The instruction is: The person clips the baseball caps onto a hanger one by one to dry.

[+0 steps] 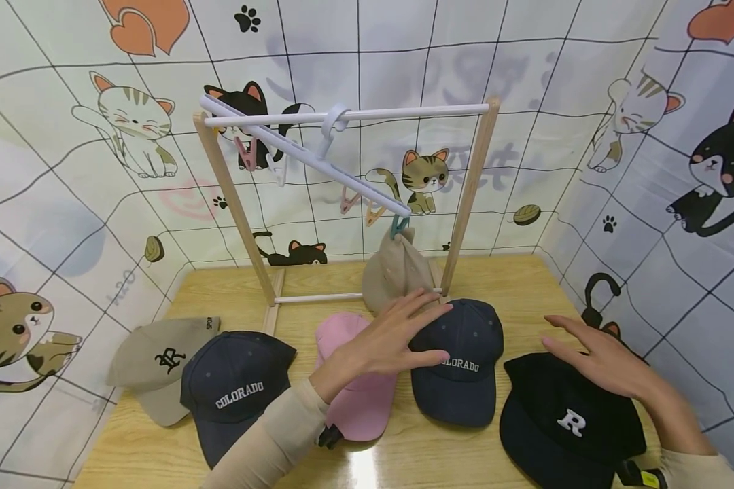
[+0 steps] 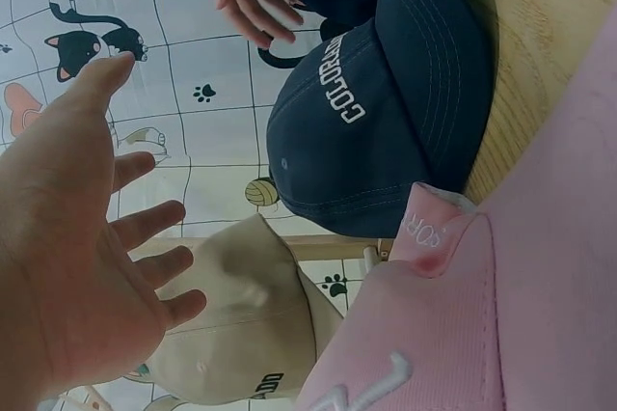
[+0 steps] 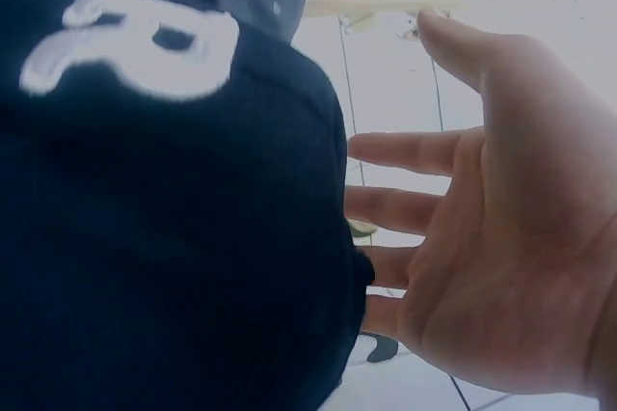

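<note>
Both spread and holding nothing, the left hand (image 1: 387, 337) hovers near the navy cap (image 1: 459, 373) right of centre on the surface (image 1: 520, 282) and the right hand (image 1: 608, 360) beside the near-right black cap (image 1: 556, 424); both caps look light and soft-crowned, probably best pinched at the stiffer brim (image 1: 455, 404).

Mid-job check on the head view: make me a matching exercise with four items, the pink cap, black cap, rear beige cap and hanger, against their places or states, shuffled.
Things
1. Pink cap
2. Black cap
3. Rear beige cap
4. Hanger

Places or states
A. Hooked over the white top bar
B. Farthest right of all the caps
C. On the table, between the two navy COLORADO caps
D. Caught at its top in a teal clip

Right pairs: 1-C, 2-B, 3-D, 4-A
</note>
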`<state>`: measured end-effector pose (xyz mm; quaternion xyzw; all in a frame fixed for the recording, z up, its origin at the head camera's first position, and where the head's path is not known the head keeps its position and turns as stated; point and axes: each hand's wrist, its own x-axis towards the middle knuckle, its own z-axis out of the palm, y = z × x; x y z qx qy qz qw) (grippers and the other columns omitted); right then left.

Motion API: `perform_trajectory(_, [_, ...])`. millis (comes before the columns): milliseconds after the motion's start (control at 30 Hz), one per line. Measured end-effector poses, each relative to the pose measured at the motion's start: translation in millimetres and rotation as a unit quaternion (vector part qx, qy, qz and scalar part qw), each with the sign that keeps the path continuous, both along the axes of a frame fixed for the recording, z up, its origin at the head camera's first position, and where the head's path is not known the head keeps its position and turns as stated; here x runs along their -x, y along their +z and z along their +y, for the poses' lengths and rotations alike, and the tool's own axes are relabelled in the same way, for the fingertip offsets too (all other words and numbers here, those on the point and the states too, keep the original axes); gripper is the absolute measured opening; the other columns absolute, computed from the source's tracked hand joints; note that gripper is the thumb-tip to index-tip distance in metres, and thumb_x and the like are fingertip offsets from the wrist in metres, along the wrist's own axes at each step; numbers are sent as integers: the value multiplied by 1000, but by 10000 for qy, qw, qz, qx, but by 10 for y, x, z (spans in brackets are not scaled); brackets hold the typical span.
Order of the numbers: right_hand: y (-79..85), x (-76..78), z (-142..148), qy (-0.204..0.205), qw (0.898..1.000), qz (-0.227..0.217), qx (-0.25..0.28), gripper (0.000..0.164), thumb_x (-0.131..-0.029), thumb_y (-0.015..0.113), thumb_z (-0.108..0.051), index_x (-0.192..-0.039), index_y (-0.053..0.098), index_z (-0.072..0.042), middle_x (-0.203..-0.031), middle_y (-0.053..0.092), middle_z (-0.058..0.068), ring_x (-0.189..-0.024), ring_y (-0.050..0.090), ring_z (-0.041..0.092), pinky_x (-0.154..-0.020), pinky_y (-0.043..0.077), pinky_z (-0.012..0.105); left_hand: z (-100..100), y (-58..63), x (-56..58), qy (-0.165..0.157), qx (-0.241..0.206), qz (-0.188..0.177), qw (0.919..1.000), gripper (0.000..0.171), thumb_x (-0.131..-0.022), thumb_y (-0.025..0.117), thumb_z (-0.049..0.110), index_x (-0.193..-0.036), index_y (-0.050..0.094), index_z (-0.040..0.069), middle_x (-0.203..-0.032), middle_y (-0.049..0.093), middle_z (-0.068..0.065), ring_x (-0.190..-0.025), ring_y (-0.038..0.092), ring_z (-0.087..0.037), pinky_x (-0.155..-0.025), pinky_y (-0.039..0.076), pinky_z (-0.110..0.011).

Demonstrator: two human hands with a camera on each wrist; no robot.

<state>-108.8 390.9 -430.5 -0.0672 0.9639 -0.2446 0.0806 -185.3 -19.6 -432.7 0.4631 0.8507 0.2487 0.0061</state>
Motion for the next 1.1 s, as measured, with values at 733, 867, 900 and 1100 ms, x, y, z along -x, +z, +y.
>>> perform_trajectory(733, [-189, -95, 346, -178, 9991, -383, -51, 59, -119, 55, -47, -148, 68, 2, -143, 73, 29, -126, 73, 47, -94, 60, 60, -25, -58, -14, -54, -87, 70, 9999, 81, -109, 69, 59, -177, 37, 29, -185, 35, -4, -178, 23, -34, -140, 27, -63])
perform_trajectory(867, [-219, -94, 403, -262, 9983, -526, 20, 61, -119, 53, -47, -145, 69, 5, -138, 75, 28, -120, 75, 40, -92, 61, 58, -36, -64, -21, -31, -126, 45, 9999, 82, -108, 71, 58, -177, 38, 28, -184, 36, -5, -177, 23, -35, -140, 27, -63])
perform_trajectory(900, [-228, -92, 421, -309, 9979, -562, 39, 61, -119, 52, -47, -145, 69, 6, -137, 75, 28, -118, 75, 39, -92, 61, 58, -38, -64, -22, -33, -140, 35, 9999, 82, -108, 71, 58, -177, 38, 28, -184, 37, -5, -177, 23, -35, -140, 27, -63])
perform_trajectory(1100, [-305, -104, 520, -638, 9958, -640, 135, 60, -120, 51, -47, -139, 70, 6, -126, 77, 20, -108, 72, 25, -86, 59, 46, -39, -78, -23, -66, -247, 115, 9996, 82, -108, 73, 56, -176, 40, 25, -183, 39, -7, -176, 27, -33, -140, 29, -62])
